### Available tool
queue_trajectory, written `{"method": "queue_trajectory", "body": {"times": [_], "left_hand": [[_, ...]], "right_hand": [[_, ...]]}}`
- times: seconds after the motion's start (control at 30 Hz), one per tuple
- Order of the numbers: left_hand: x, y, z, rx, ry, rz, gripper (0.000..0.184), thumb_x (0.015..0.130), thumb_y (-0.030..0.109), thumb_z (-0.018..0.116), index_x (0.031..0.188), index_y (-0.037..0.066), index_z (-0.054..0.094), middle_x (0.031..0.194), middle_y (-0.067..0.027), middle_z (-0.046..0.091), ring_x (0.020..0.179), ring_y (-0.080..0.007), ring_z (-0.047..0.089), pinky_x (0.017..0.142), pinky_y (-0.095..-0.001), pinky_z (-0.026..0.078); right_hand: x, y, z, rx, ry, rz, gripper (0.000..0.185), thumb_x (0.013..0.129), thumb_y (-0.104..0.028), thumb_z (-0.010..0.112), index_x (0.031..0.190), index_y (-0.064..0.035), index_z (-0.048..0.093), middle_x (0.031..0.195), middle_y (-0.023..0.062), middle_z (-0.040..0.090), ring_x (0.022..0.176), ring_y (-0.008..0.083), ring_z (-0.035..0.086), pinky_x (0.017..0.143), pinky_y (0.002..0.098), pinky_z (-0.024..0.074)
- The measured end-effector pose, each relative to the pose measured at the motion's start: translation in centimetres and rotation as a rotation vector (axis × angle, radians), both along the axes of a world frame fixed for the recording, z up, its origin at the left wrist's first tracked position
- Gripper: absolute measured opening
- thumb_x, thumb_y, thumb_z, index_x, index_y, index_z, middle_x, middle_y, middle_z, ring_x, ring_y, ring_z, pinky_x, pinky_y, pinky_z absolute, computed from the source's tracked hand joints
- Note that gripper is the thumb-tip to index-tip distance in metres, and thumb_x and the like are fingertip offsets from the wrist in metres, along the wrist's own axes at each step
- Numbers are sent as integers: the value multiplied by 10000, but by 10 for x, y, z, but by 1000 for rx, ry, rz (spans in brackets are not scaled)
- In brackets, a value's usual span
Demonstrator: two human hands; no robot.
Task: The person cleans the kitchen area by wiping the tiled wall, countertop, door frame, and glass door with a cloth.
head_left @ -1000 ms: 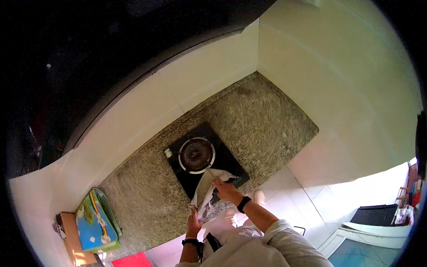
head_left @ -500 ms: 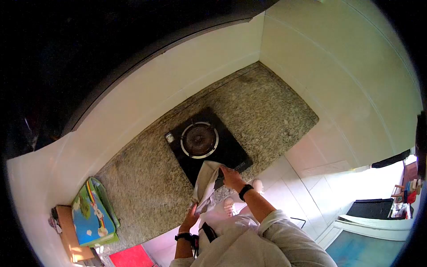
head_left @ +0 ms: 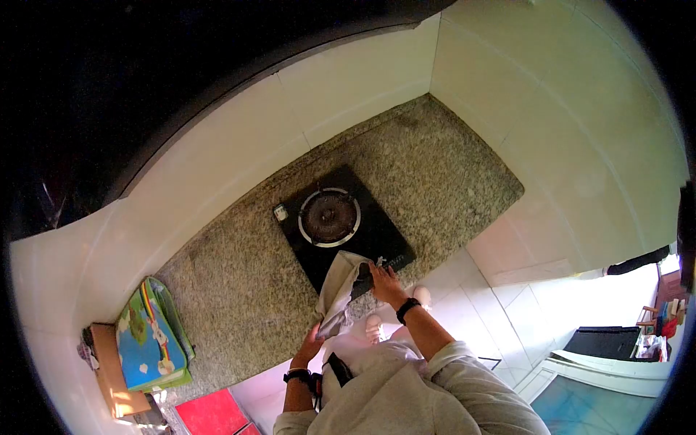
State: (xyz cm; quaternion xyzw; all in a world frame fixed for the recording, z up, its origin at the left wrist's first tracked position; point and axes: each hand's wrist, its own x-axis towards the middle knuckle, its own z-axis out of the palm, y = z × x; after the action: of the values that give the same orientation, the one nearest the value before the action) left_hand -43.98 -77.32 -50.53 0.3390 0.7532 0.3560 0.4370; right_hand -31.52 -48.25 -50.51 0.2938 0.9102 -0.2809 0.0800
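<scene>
A grey-beige cloth [head_left: 338, 284] hangs between my two hands over the front edge of a black single-burner gas stove [head_left: 377, 235]. My left hand [head_left: 309, 346] is closed on the cloth's lower end, just off the counter edge. My right hand [head_left: 388, 285] grips the upper corner of the cloth by the stove's front right side, close to its control markings; part of its grip is hidden. The round burner [head_left: 330, 217] with its pale ring lies beyond the cloth, with no pot on it.
The stove sits on a speckled stone counter [head_left: 232, 290] against tiled walls. A blue and green picture bag [head_left: 152, 344] and a cardboard box [head_left: 109, 362] stand at the left end. A dark hood overhangs above. Below are a red panel [head_left: 212, 415] and white floor tiles.
My right hand has shifted slightly right along the stove's front, and its fingers are spread a little more. The cloth's upper end has moved with it. My left hand keeps its hold.
</scene>
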Motion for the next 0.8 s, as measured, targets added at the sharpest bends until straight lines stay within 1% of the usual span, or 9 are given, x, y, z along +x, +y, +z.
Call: {"method": "queue_trajectory", "body": {"times": [0.33, 0.43, 0.5, 0.53, 0.6, 0.63, 0.7, 0.73, 0.8], "left_hand": [[3, 6, 12, -44, -28, 26, 540, 827, 118, 447, 1332, 15, 286, 1350, -161, 341, 1255, -253, 308, 1038, -324, 226], [1, -1, -4, -77, 5, 10, 545, 827, 122, 446, 1333, 13, 278, 1347, -173, 341, 1256, -270, 306, 1037, -330, 231], [-2, -2, -14, -76, 55, -13, 553, 821, 117, 446, 1332, 6, 267, 1340, -200, 336, 1259, -306, 297, 1043, -347, 227], [-1, -3, -19, -78, 54, -9, 553, 821, 117, 446, 1332, 6, 267, 1340, -200, 336, 1259, -306, 297, 1043, -347, 227], [2, 10, -13, 22, 259, -20, 569, 808, 99, 444, 1337, 7, 253, 1295, -221, 373, 1181, -376, 362, 998, -396, 290], [3, 16, -11, 20, 256, -17, 569, 808, 99, 444, 1337, 7, 253, 1295, -221, 373, 1181, -376, 362, 998, -396, 290], [5, 26, -9, 60, 638, -109, 597, 784, 88, 457, 1340, 11, 253, 1211, -249, 425, 1037, -406, 439, 905, -445, 353], [10, 31, -9, 55, 635, -99, 597, 784, 88, 457, 1340, 11, 253, 1211, -249, 425, 1037, -406, 439, 905, -445, 353], [18, 41, 1, -148, 612, -145, 622, 761, 84, 478, 1338, 6, 257, 1088, -258, 485, 910, -393, 473, 827, -469, 373]], "right_hand": [[6, -3, -1, -3, -14, 13, 815, 733, -161, 591, 1379, -53, 106, 1318, 181, 353, 1249, 293, 311, 1048, 474, 173], [6, -4, 9, -34, -61, 12, 788, 734, -157, 584, 1374, -56, 135, 1328, 170, 345, 1257, 285, 303, 1053, 473, 160], [8, -6, 3, 33, -24, 16, 769, 730, -143, 579, 1369, -64, 158, 1329, 151, 350, 1258, 277, 304, 1059, 466, 147], [9, -8, 0, 31, -26, 19, 769, 730, -143, 579, 1369, -64, 158, 1329, 151, 350, 1258, 277, 304, 1059, 466, 147], [10, -11, -1, 180, -2, 36, 808, 728, -265, 648, 1359, -48, 193, 1329, 108, 370, 1239, 250, 334, 1052, 496, 133], [11, -11, -2, 178, -4, 39, 808, 728, -265, 648, 1359, -48, 193, 1329, 108, 370, 1239, 250, 334, 1052, 496, 133], [13, -11, 3, 280, -45, 59, 732, 761, -249, 594, 1360, -69, 214, 1331, 77, 377, 1248, 239, 323, 1050, 524, 96], [13, -9, 3, 279, -47, 70, 732, 761, -249, 594, 1360, -69, 214, 1331, 77, 377, 1248, 239, 323, 1050, 524, 96], [11, -8, -1, 435, -106, 88, 653, 797, -205, 511, 1370, -94, 217, 1339, 45, 377, 1268, 230, 294, 1048, 542, 63]]}}
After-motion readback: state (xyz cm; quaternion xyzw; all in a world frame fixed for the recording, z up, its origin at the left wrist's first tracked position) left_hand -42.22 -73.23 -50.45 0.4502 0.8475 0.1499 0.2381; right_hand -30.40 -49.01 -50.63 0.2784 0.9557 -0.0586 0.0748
